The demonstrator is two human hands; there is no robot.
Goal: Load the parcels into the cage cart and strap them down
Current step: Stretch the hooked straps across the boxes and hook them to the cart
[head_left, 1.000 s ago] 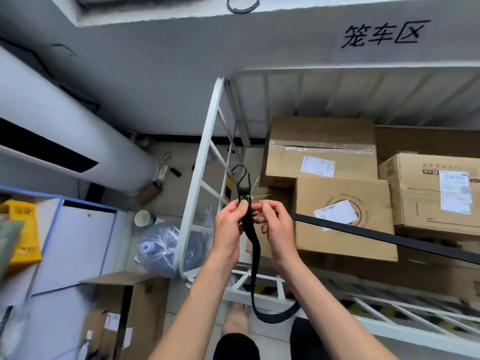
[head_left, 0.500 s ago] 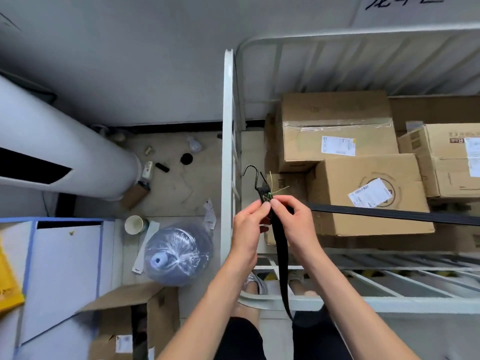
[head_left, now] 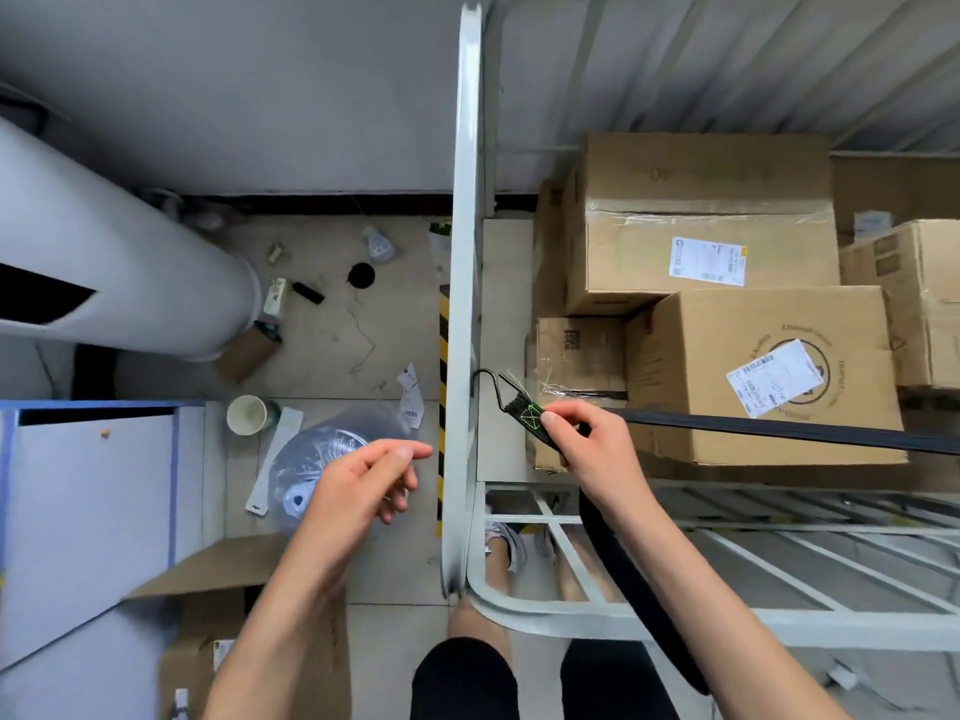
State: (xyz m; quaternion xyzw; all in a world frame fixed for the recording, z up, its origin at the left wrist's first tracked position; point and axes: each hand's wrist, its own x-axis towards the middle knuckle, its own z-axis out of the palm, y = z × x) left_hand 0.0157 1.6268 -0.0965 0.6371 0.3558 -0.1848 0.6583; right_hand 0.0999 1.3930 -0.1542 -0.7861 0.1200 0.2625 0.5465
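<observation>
Several cardboard parcels [head_left: 763, 376] sit stacked inside the white cage cart [head_left: 462, 283]. A black strap [head_left: 779, 431] runs across their front from the right edge to my right hand [head_left: 592, 444]. That hand grips the strap just behind its black metal hook [head_left: 493, 384], whose tip sits right at the cart's left side frame. The loose strap tail [head_left: 634, 589] hangs down below the hand. My left hand [head_left: 363, 485] is outside the cart to the left, fingers apart, holding nothing.
A large white cylinder [head_left: 119, 262] lies at the left. On the floor are a wrapped water jug [head_left: 317, 459], a paper cup [head_left: 247, 415], small litter and an open carton [head_left: 218, 615]. A blue-edged white cabinet [head_left: 93, 511] stands at the lower left. My legs stand by the cart's corner.
My left hand let go of the strap and moved left, outside the cart frame. My right hand kept hold and carried the hook to the left side frame. The view tilted further down.
</observation>
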